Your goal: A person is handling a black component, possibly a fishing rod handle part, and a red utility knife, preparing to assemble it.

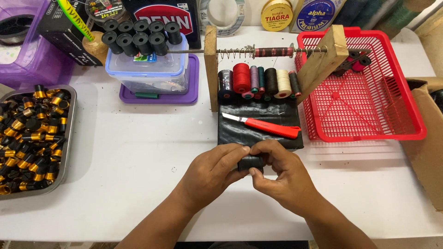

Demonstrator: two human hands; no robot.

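Leftmost on the white table (138, 152) sits a metal tray (68, 138) heaped with small black-and-gold cylinders (32, 138); they are too many and too overlapped to count. Behind it stands a purple tub (27, 50). Next comes one clear lidded box (147, 69) on a purple lid (191, 78), carrying nine black cylinders (138, 37) in two rows on top.

At centre, the left hand (214, 168) enters from the lower edge, forearm angled up and to the right, fingers curled inward, thumb pressed on top of a small black cylinder (251, 162). The right hand (284, 173) meets it from the opposite side, forearm angled up and to the left, thumb and fingertips closed on the same part. Both hands are clamped on this cylinder, which is held just above the table, near the front edge of a black mat (258, 127).

On the mat lies one red-handled knife (267, 126), blade pointing left. Behind it, seven thread spools (258, 80) stand in a row: black, red, grey, dark green, black, cream and dark. Above them, a metal rod (272, 50) with springs spans two wooden uprights (211, 64).

To the right, one red plastic basket (369, 106) holds a few dark parts at its far corner. A cardboard box (427, 138) sits at the far right edge.
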